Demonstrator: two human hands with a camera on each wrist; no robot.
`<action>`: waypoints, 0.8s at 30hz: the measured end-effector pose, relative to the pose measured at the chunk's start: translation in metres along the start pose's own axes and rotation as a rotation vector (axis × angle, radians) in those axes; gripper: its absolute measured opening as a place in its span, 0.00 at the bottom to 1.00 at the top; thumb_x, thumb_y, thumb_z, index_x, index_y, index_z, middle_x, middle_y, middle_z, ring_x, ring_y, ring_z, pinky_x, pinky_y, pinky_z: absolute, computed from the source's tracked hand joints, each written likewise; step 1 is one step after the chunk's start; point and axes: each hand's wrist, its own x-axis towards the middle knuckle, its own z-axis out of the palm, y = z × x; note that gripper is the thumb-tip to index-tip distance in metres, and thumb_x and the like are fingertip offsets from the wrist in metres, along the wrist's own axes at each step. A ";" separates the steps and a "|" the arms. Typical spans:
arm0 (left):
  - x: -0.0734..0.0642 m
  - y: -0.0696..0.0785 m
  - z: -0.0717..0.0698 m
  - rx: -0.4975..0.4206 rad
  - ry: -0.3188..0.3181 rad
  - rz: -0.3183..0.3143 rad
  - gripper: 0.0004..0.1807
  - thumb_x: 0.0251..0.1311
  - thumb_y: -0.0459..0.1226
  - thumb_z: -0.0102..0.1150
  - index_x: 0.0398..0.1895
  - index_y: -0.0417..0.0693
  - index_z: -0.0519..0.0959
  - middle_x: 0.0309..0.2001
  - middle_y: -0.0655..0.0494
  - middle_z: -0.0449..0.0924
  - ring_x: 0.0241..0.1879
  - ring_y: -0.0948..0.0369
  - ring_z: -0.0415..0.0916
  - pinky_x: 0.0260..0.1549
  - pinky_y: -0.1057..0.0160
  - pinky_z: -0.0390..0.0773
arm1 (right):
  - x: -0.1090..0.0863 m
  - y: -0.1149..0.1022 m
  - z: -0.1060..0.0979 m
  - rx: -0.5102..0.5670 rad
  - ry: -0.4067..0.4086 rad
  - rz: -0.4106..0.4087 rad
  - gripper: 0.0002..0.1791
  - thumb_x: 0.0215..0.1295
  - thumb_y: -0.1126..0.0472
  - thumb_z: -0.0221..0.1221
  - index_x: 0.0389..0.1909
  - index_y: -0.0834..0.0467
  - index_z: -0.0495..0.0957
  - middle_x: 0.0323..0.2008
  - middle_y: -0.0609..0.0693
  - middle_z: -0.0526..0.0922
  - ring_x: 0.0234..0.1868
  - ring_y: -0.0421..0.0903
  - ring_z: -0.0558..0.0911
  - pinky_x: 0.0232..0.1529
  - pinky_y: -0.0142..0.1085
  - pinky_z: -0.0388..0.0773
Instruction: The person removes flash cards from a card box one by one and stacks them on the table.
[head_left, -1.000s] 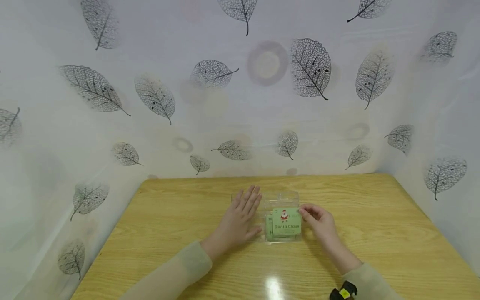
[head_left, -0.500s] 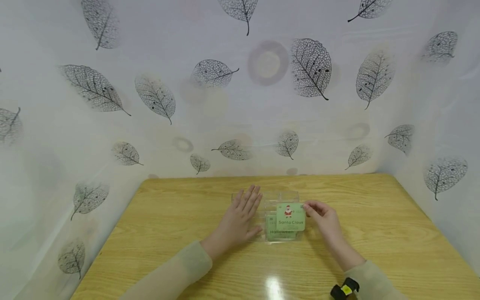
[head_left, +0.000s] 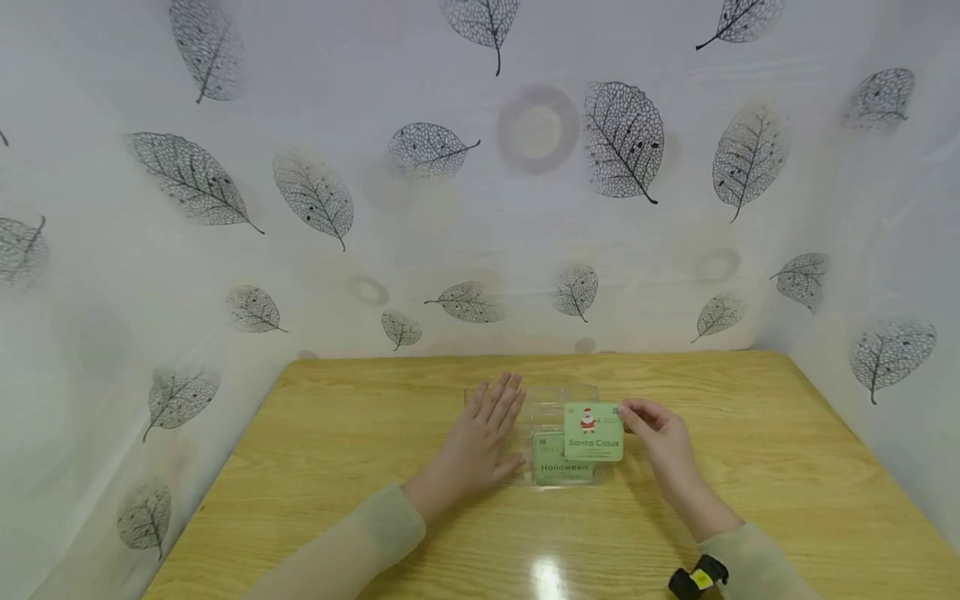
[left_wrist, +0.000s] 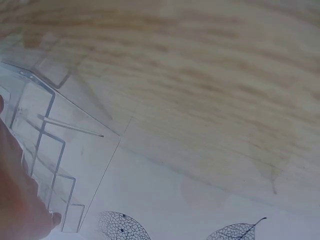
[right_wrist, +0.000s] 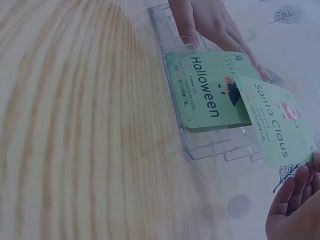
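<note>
A clear plastic card holder (right_wrist: 220, 157) with stepped compartments stands on the table. In its front right compartment sits a green card reading "Halloween" (right_wrist: 202, 95), with more cards seeming to lie behind it. My right hand (head_left: 663, 446) pinches the upper right corner of a green "Santa Claus" card (head_left: 592, 433) between thumb and fingers. That card is raised above the holder and overlaps the Halloween card in the head view. Spread flat, my left hand (head_left: 480, 442) rests on the left part of the holder, covering much of it. The left wrist view shows the holder's stepped side wall (left_wrist: 60, 150).
The wooden table (head_left: 337, 433) extends around the holder on every side. Behind it and at both sides hangs a pale cloth (head_left: 375, 225) printed with leaves. A black strap with a yellow patch (head_left: 699, 578) is on the right wrist.
My right hand has drawn the Santa Claus card up and to the right, which uncovers the Halloween card. The left hand has stayed in place on the holder.
</note>
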 end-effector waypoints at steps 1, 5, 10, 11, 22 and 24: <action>0.000 0.000 0.001 -0.002 0.000 0.000 0.54 0.75 0.72 0.27 0.87 0.42 0.44 0.88 0.42 0.33 0.88 0.47 0.34 0.87 0.48 0.46 | 0.000 0.000 -0.001 0.003 0.004 0.002 0.14 0.81 0.59 0.58 0.53 0.66 0.82 0.35 0.29 0.84 0.41 0.31 0.82 0.49 0.26 0.82; 0.001 0.001 0.002 0.003 -0.002 -0.001 0.54 0.75 0.72 0.26 0.87 0.42 0.43 0.88 0.42 0.32 0.88 0.47 0.34 0.87 0.48 0.45 | -0.001 -0.001 -0.004 -0.007 0.019 0.001 0.15 0.81 0.59 0.58 0.54 0.68 0.82 0.34 0.28 0.84 0.40 0.30 0.82 0.48 0.26 0.82; 0.001 0.001 0.003 0.023 0.004 0.000 0.54 0.75 0.73 0.25 0.87 0.42 0.44 0.88 0.42 0.32 0.88 0.47 0.35 0.87 0.48 0.46 | 0.000 -0.001 -0.008 -0.013 0.036 -0.010 0.16 0.81 0.58 0.59 0.54 0.68 0.82 0.34 0.28 0.84 0.39 0.30 0.83 0.48 0.24 0.82; 0.001 0.001 0.003 0.025 0.005 0.000 0.54 0.75 0.73 0.26 0.87 0.42 0.44 0.88 0.42 0.33 0.88 0.47 0.35 0.87 0.48 0.46 | 0.000 -0.001 -0.008 -0.011 0.036 -0.012 0.16 0.81 0.58 0.59 0.54 0.68 0.82 0.34 0.27 0.84 0.39 0.30 0.83 0.48 0.24 0.82; 0.000 0.001 0.004 0.040 0.026 0.003 0.54 0.74 0.73 0.26 0.87 0.42 0.45 0.88 0.42 0.34 0.88 0.46 0.36 0.86 0.48 0.48 | 0.002 -0.001 -0.020 0.014 0.058 -0.042 0.09 0.80 0.58 0.59 0.48 0.59 0.85 0.34 0.28 0.85 0.38 0.30 0.84 0.47 0.23 0.82; 0.000 0.001 0.004 0.042 0.026 0.003 0.54 0.74 0.73 0.25 0.87 0.41 0.45 0.88 0.42 0.34 0.88 0.47 0.36 0.86 0.48 0.47 | 0.003 -0.001 -0.022 0.014 0.059 -0.043 0.08 0.80 0.58 0.59 0.47 0.57 0.85 0.33 0.28 0.85 0.37 0.30 0.84 0.47 0.22 0.82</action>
